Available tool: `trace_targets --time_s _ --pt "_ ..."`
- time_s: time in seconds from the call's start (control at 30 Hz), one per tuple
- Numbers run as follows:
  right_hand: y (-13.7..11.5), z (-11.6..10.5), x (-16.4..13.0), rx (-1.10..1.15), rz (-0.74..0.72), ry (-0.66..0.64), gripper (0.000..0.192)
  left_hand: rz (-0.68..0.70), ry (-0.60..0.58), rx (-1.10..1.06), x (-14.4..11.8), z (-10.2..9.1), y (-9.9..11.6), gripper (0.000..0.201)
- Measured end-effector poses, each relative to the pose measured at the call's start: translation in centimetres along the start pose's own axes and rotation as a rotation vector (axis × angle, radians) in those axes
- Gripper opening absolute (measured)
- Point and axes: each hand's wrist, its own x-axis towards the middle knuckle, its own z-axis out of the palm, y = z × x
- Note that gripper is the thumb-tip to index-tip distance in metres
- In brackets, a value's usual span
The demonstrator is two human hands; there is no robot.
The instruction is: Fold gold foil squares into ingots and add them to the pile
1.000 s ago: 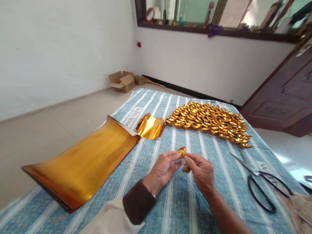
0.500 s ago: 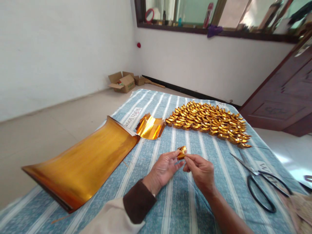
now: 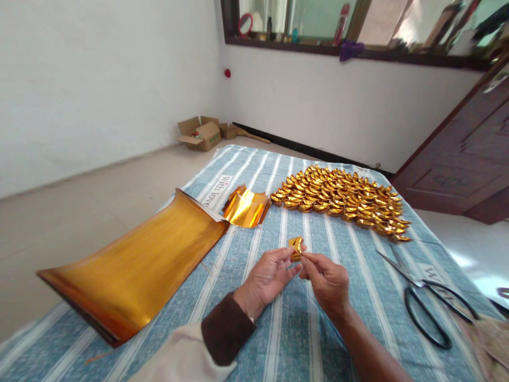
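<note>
A small piece of folded gold foil paper (image 3: 295, 248) is held between both hands above the striped cloth. My left hand (image 3: 272, 276) grips its left side, fingers and thumb closed on it. With thumb and forefinger, my right hand (image 3: 326, 278) pinches its lower right edge. Beyond the hands lies a dense group of folded gold paper ingots (image 3: 338, 199). To the left is a small stack of cut gold foil sheets (image 3: 247, 208), slightly curled. Next to that stack lies a pile of large gold foil sheets (image 3: 135, 265) with raised ends.
Black-handled scissors (image 3: 417, 284) lie on the right, blades partly apart, pointing toward the ingots. The blue-and-white striped cloth (image 3: 294, 339) covers the table. An open cardboard box (image 3: 204, 135) stands on the floor at the back, and a dark red door (image 3: 453, 154) is at right.
The foil piece has turned slightly in my fingers, showing a dark slit and more of its face. Both hands keep nearly the same place; everything else stays put.
</note>
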Motion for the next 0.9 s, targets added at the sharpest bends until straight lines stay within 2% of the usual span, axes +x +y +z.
trace_targets --time_s 0.2,0.43,0.7,0.9 --pt "-0.04 0.07 -0.06 -0.029 -0.053 -0.04 0.02 -0.025 0.1 -0.087 0.2 0.11 0.38 0.012" --pt "-0.17 0.13 -0.06 -0.042 -0.053 -0.043 0.019 -0.005 0.072 -0.094 0.22 -0.27 0.26 0.01" --pt "-0.16 0.16 -0.06 -0.018 -0.061 -0.047 0.017 -0.031 0.084 -0.11 -0.02 0.34 0.64 0.014" --pt "0.06 0.07 0.0 -0.032 -0.055 -0.048 0.018 -0.036 0.062 -0.048 -0.04 0.03 0.43 0.014"
